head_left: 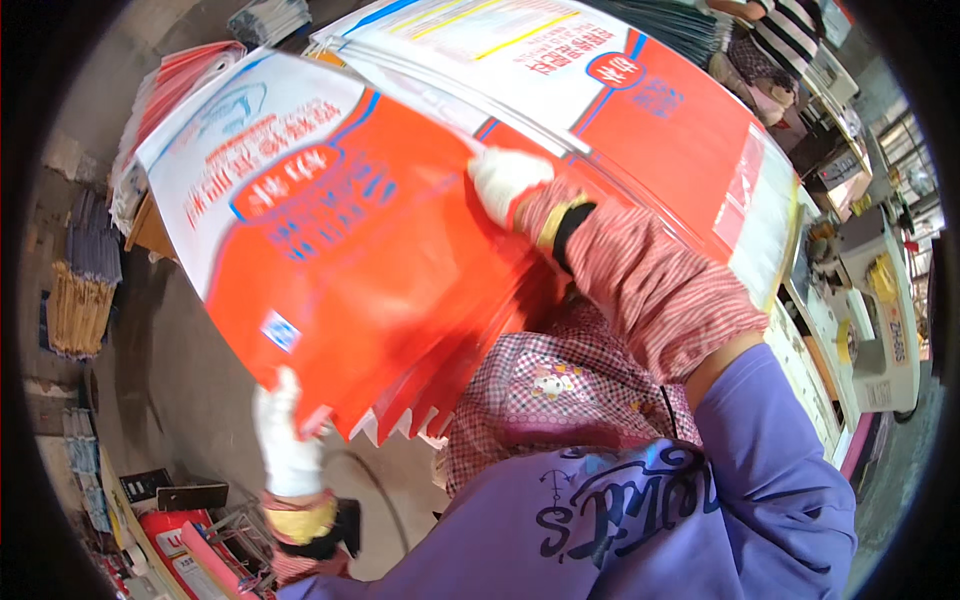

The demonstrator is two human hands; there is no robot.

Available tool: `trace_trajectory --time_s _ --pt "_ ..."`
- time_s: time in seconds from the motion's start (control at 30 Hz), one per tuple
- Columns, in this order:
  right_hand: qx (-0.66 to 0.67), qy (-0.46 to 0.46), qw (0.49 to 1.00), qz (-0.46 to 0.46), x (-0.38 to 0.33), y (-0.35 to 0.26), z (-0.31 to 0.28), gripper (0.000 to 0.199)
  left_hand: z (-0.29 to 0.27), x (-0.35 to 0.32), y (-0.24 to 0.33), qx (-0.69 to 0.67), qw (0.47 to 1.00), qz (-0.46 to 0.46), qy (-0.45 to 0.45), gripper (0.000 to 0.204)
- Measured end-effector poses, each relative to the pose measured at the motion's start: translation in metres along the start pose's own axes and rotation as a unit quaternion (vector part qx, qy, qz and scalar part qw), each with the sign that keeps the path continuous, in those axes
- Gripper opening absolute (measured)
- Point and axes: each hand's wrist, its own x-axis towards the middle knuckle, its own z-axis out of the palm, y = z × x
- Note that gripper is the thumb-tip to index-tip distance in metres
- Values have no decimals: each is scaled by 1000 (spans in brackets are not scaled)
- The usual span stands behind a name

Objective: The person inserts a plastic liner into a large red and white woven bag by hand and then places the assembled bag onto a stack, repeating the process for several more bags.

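Observation:
A stack of red and white printed plastic sacks (400,280) hangs tilted in front of me, blurred by motion. Several layered edges fan out along its lower side. My left hand (288,435), in a white glove, is closed on the lower left corner. On the upper right edge, my right hand (508,185), gloved in white too, is closed round the side of the stack; its fingertips are partly hidden. Beyond my right hand, a second pile of matching sacks (670,150) lies flat, its right end showing a clear strip.
A sewing machine (875,320) stands at the right. Bundles of folded sacks (90,270) sit along the left wall. At lower left are a red container (175,540) and a wire rack (240,545). Another person (780,40) in a striped top is at the upper right.

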Motion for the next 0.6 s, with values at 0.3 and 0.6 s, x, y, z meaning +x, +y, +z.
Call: trace_trajectory --time_s 0.3,0.6 --pt "-258 145 949 107 -69 31 221 32 -17 2 -203 214 956 -200 -27 47" --pt "-314 83 943 70 -103 56 156 29 -11 70 -240 691 594 288 -294 48"
